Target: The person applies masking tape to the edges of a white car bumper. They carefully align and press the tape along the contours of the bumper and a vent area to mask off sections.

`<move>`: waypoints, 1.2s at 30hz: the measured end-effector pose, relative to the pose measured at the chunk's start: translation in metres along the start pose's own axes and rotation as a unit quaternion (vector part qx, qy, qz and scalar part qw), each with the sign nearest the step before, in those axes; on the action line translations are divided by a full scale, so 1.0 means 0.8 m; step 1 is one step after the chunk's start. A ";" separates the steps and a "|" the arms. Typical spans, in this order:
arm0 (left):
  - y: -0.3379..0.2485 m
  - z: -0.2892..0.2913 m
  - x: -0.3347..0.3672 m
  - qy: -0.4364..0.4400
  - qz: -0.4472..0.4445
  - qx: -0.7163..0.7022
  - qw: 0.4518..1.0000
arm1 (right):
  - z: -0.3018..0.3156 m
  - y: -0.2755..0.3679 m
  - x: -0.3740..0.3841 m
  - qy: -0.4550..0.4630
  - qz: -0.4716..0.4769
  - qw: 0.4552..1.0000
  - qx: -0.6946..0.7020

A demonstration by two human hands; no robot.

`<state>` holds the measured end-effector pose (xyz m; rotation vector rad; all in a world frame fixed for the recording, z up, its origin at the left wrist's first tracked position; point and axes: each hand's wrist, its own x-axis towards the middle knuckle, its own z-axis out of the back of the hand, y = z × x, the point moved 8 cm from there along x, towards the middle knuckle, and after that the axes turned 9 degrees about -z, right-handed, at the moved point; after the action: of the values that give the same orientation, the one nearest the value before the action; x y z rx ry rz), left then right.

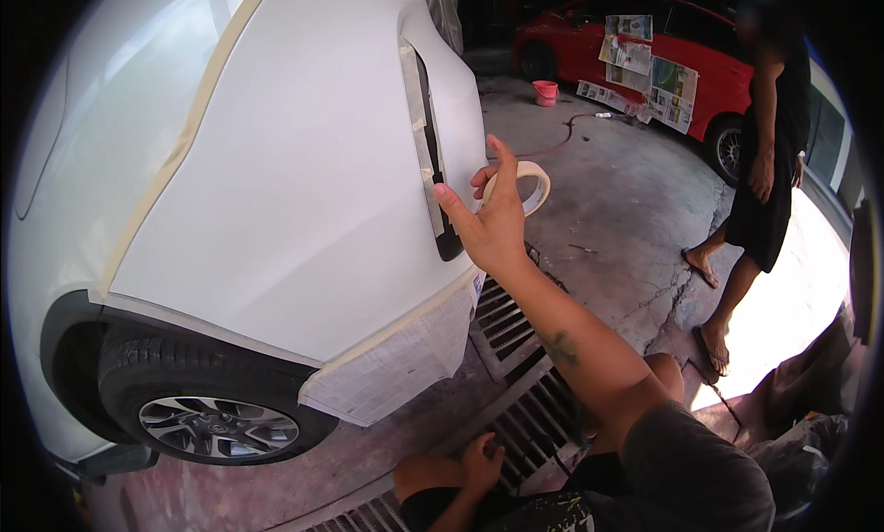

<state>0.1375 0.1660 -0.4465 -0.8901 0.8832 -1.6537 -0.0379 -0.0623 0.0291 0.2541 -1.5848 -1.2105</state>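
Observation:
My right hand (497, 214) reaches up beside the rear corner of a white car (285, 163). It holds a roll of cream masking tape (539, 189), with some fingers curled at the roll and the thumb and another finger stretched out. The thumb is close to the dark upright recess (448, 242) in the car's corner, where strips of tape (414, 99) line the edge. Low by my knee, my left hand (481, 463) is closed with its fingers curled; whatever it may hold is too small to make out.
Newspaper masking (387, 366) hangs below the bumper beside the rear wheel (216, 421). Metal floor grating (506, 325) runs under me. A person in dark clothes (769, 154) stands at right. Behind are a red car (571, 58) with newspaper, a red bucket (545, 93) and a hose (562, 143).

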 end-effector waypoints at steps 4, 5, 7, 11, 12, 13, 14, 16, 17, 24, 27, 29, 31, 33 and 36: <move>-0.011 -0.008 0.012 0.018 -0.041 0.008 0.999 | -0.003 -0.002 0.031 -0.043 0.091 0.994 -0.050; -0.004 -0.010 0.006 0.032 0.000 0.003 0.999 | -0.001 -0.019 0.034 -0.035 0.062 0.997 -0.041; 0.023 -0.019 0.004 0.047 0.038 0.004 0.998 | 0.001 -0.016 0.040 -0.047 0.056 0.997 -0.038; 0.080 -0.032 0.015 0.059 0.005 0.004 0.998 | -0.024 0.006 0.041 -0.006 0.055 0.998 -0.026; 0.091 -0.030 0.024 0.053 -0.026 0.037 0.998 | -0.029 0.015 0.040 -0.014 0.064 0.998 -0.027; 0.091 -0.029 0.037 0.041 -0.052 0.067 0.996 | -0.034 0.025 0.041 -0.015 0.073 0.997 -0.025; 0.075 -0.040 0.038 0.070 -0.040 0.048 0.996 | -0.026 0.026 0.041 -0.032 0.077 0.996 -0.039; -0.015 -0.041 0.027 0.136 -0.008 0.012 0.991 | -0.002 0.017 0.042 -0.064 0.077 0.993 -0.068; -0.039 -0.034 0.029 0.148 -0.029 0.024 0.988 | 0.001 0.018 0.043 -0.079 0.085 0.991 -0.069; -0.009 -0.044 0.027 0.120 -0.031 -0.010 0.992 | -0.013 0.016 0.032 -0.087 0.090 0.988 -0.088; -0.006 -0.050 0.024 0.113 -0.020 -0.038 0.993 | -0.018 0.020 0.024 -0.081 0.120 0.984 -0.107; -0.001 -0.042 0.020 0.087 -0.032 -0.050 0.994 | -0.024 0.029 0.018 -0.091 0.156 0.978 -0.100; 0.014 -0.035 0.019 0.044 -0.060 -0.050 0.996 | -0.028 0.032 0.024 -0.107 0.174 0.969 -0.142; 0.025 -0.047 0.027 0.072 0.094 -0.050 0.992 | -0.030 0.021 0.030 -0.084 0.163 0.972 -0.146; -0.005 -0.046 0.021 0.048 0.010 -0.022 0.999 | -0.007 0.007 0.032 -0.129 0.133 0.970 -0.157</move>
<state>0.0999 0.1552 -0.4574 -0.8352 0.9945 -1.6755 -0.0416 -0.0801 0.0484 -0.3241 -1.5580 -1.2955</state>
